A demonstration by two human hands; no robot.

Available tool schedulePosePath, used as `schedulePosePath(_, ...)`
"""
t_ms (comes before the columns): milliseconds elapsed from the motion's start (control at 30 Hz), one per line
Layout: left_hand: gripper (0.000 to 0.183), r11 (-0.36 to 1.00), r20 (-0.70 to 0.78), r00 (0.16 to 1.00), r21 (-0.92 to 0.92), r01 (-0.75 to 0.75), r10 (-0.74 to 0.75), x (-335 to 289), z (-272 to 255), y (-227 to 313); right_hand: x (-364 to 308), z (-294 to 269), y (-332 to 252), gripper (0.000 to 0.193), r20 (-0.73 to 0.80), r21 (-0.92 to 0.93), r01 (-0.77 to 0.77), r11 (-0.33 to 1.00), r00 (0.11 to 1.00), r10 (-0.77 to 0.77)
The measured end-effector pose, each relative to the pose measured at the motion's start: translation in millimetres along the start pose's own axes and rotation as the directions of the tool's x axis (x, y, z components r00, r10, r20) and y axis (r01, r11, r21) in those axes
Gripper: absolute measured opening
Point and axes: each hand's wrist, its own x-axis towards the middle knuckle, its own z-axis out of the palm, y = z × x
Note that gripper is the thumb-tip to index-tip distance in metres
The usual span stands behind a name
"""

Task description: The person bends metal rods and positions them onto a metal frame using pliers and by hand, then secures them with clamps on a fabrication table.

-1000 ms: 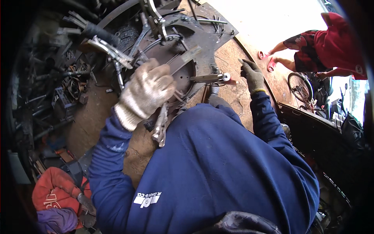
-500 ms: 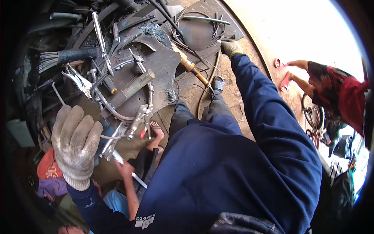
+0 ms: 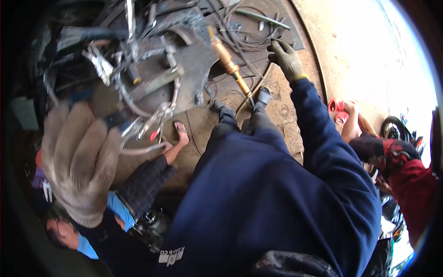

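My left hand [image 3: 78,161], in a pale knitted work glove, is raised at the left with its fingers stretched out and nothing visible in it. Motion blurs it slightly. Beyond its fingertips are locking clamps [image 3: 160,111] and a short metal tube [image 3: 157,82] on the steel workbench [image 3: 191,60]. My right hand [image 3: 287,60], also gloved, reaches out to the upper right, fingers apart and partly bent. It hovers at the edge of a dark metal plate carrying coiled cable [image 3: 235,44]. A small whitish cylinder [image 3: 261,26] lies on that plate, apart from the hand.
A tool with a brown handle and brass-coloured end [image 3: 226,60] slants off the bench. Scrap metal and pliers [image 3: 99,62] crowd the left. A person in light blue [image 3: 120,210] is at lower left. Another in red [image 3: 406,184] bends at the right, near a motorbike wheel [image 3: 394,129].
The small whitish piece at my right fingertips is no longer there; those fingers have spread. My left hand appears larger and lower. The person at right bends lower; the view has shifted.
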Motion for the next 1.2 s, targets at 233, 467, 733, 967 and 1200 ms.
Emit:
schedulePosePath(233, 0.021, 0.986, -0.424, 0.904, -0.116, -0.122, 0.062, 54.2, 63.7, 33.4, -166.3, 76.1, -143.2, 0.059, 0.642, 0.125, 0.689, 0.714, 0.492, -0.588)
schedulePosePath(467, 0.013, 0.990, -0.548, 0.835, -0.134, -0.043, -0.038, 98.2, 137.9, 62.4, -195.8, 73.0, -130.7, 0.020, 0.588, 0.164, 0.234, 0.958, 0.757, -0.285)
schedulePosePath(733, 0.029, 0.380, -0.123, 0.554, -0.845, 0.376, -0.823, 55.6, 157.4, 128.6, -170.8, 124.7, -84.1, 0.016, 0.552, -0.003, 0.540, 0.842, 0.703, -0.448)
schedulePosePath(967, 0.022, 0.509, -0.085, 0.583, -0.600, 0.618, -0.808, 42.8, 160.9, 115.3, -169.4, 125.6, -103.7, 0.026, 0.677, -0.177, 0.733, 0.657, 0.575, -0.460)
schedulePosePath(1200, 0.022, 0.610, -0.241, 0.581, -0.515, 0.603, -0.778, 50.5, 148.9, 115.9, -179.7, 83.7, -124.6, 0.037, 0.462, 0.040, 0.101, 0.994, 0.880, -0.108)
